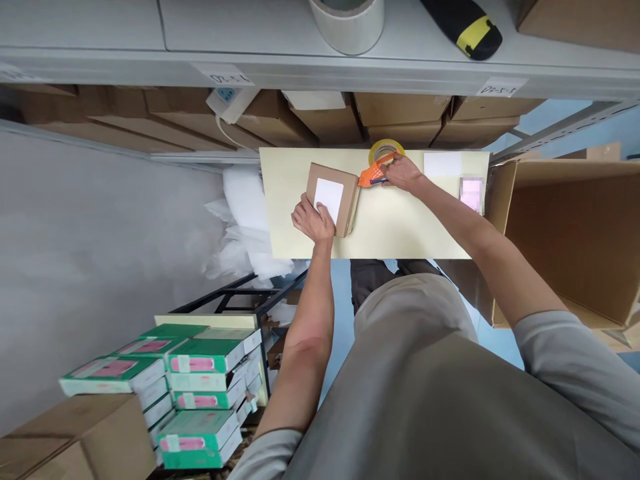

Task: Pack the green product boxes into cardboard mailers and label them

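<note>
A small brown cardboard box (346, 212) with a white label (329, 195) on its top lies slightly turned on the pale yellow table (400, 230). My left hand (315, 219) grips its left front corner, the thumb resting on the label and the fingers along the side. My right hand (401, 172) is closed around an orange tape dispenser (370, 176), which carries a roll of yellowish tape (384, 147). The dispenser's front end meets the upper right edge of the box, or sits very close to it.
A large open carton (570, 240) stands right of the table. White paper (443, 164) and a blurred pink item (471, 193) lie at the table's right. Above runs a grey shelf (250, 30) bearing a tape roll (350, 30). Green boxes (200, 427) are stacked lower left.
</note>
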### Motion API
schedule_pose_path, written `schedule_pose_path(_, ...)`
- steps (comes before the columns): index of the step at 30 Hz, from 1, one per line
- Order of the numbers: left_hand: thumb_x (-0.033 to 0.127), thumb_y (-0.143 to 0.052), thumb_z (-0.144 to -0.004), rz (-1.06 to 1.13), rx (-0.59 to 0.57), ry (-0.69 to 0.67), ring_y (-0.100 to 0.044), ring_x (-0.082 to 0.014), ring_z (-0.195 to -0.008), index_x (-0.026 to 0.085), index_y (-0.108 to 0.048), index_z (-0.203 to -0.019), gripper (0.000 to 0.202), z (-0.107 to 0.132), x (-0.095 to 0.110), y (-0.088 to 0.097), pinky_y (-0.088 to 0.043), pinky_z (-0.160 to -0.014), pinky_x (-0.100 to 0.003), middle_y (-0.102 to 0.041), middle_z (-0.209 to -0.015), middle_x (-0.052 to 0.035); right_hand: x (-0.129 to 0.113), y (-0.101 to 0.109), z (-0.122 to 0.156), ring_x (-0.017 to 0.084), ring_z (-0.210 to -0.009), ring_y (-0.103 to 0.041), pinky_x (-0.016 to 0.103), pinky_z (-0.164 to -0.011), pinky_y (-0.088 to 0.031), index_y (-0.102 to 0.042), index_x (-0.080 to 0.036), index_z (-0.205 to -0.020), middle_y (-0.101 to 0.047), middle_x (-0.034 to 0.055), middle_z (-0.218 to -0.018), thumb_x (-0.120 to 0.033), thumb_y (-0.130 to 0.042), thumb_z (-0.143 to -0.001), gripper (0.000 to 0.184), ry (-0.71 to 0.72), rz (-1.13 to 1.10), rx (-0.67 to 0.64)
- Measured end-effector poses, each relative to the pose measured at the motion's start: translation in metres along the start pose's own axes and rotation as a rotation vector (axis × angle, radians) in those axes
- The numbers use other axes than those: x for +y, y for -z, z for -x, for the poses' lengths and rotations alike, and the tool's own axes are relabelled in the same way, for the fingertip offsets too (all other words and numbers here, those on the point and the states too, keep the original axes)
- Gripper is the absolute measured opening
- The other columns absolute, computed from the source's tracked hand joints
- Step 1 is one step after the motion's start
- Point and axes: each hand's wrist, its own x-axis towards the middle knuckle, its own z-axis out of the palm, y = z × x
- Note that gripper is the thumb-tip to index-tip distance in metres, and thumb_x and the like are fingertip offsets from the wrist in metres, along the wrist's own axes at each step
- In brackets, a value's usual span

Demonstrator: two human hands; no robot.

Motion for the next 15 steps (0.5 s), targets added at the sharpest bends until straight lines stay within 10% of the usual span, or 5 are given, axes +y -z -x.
schedule_pose_path(9, 0.027, -0.046, -0.106, 0.029, -0.188, -0.148, -0.049, -0.0370, -0.165, 0.020, -0.064, -0.158, 0.055, -0.028, 0.001, 0.046, -0.007, -0.149, -0.065, -0.067, -0.158, -0.0200, -0.049, -0.004, 0.024, 0.038, -0.109, -0.084, 0.049, -0.112, -0.054, -0.059, 0.002, -0.159, -0.087, 0.0248, -0.118, -0.044, -0.051, -0.118, 0.062, 0.055, -0.053, -0.032)
schedule_pose_path(15, 0.065, -0.061, -0.105, 0.020, -0.093, 0.106, -0.006, -0.0435, -0.183, 0.007, -0.033, -0.176, 0.096, -0.040, 0.067, -0.007, 0.004, -0.147, -0.068, -0.029, -0.188, -0.0288, -0.094, -0.008, 0.030, 0.038, -0.108, -0.085, 0.054, -0.122, -0.047, -0.055, 0.003, -0.162, -0.086, 0.0258, -0.120, -0.039, -0.049, -0.119, 0.060, -0.022, -0.144, -0.041)
